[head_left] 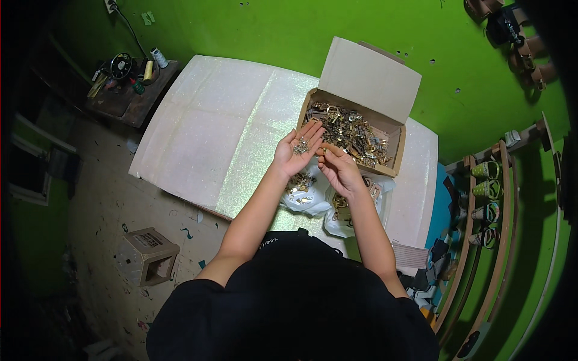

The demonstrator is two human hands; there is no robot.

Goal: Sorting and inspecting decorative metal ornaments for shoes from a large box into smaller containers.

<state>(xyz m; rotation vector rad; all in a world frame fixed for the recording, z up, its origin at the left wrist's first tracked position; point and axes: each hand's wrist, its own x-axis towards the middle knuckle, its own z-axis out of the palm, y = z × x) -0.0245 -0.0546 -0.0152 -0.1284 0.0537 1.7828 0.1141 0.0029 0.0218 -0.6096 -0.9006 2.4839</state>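
A: What does the left hand [296, 150] hold?

B: It lies open, palm up, and a small heap of little silver-coloured metal pieces [301, 146] rests on the palm. The fingers are spread and do not close on the heap.

A: And the right hand [339, 168]?

B: It is just beside the left one. Its fingertips [326, 148] are drawn together near the heap, but I cannot tell if they pinch a piece.

A: Where are both hands?

B: They are over the near edge of the open brown cardboard box [394, 144], which is full of brass-coloured metal buckles [352, 135]. The box stands on a pale glittering sheet [205, 126]. Under the wrists lie white plastic bags [313, 201] with more metal pieces.
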